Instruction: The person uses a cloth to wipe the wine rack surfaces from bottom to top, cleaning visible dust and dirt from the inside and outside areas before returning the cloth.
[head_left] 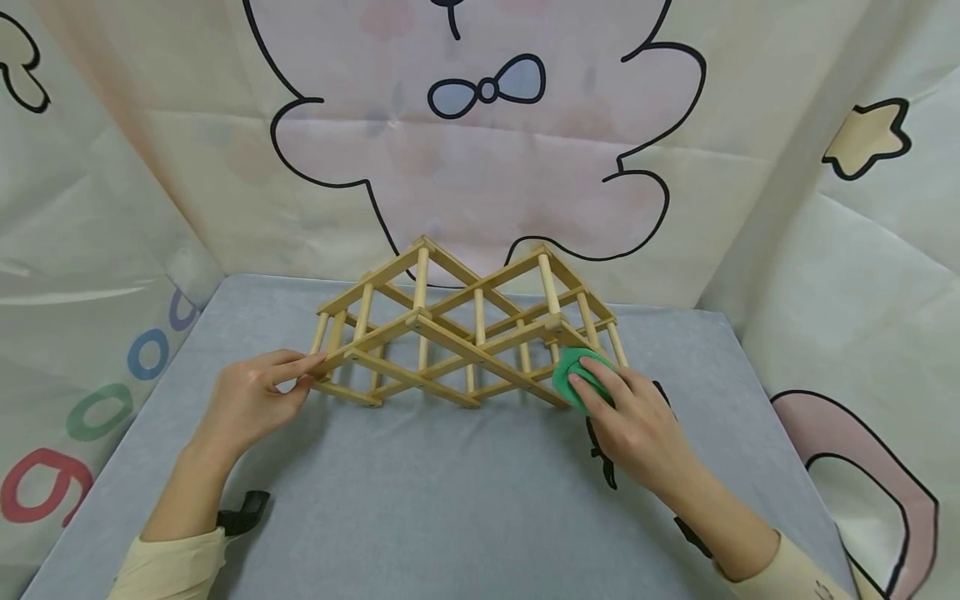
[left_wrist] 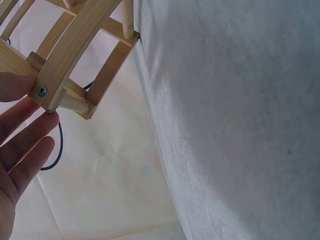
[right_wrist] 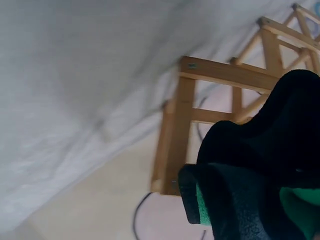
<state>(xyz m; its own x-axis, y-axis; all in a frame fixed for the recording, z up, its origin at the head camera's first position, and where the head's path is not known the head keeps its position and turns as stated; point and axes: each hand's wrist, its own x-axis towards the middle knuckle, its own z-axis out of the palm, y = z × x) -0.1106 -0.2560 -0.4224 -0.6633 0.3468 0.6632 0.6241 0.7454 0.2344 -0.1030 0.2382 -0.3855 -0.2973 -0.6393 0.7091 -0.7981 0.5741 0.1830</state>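
A folding wooden lattice rack (head_left: 487, 362), made of pale slats joined by round dowels, stands spread in zigzags on the table. My left hand (head_left: 251, 400) pinches its left end between thumb and fingers; a screw head shows beside the thumb in the left wrist view. In my right hand (head_left: 637, 421) is a bunched green cloth (head_left: 568, 379), held against a slat near the rack's right end. The right wrist view shows the cloth mostly as dark folds, with green at its edge (right_wrist: 202, 205), covering part of the rack (right_wrist: 180, 125).
A grey-blue cloth covers the table (head_left: 450, 500). Printed fabric walls (head_left: 487, 158) enclose the back and both sides, close behind the rack. Black camera fittings (head_left: 246, 512) sit at the wrists.
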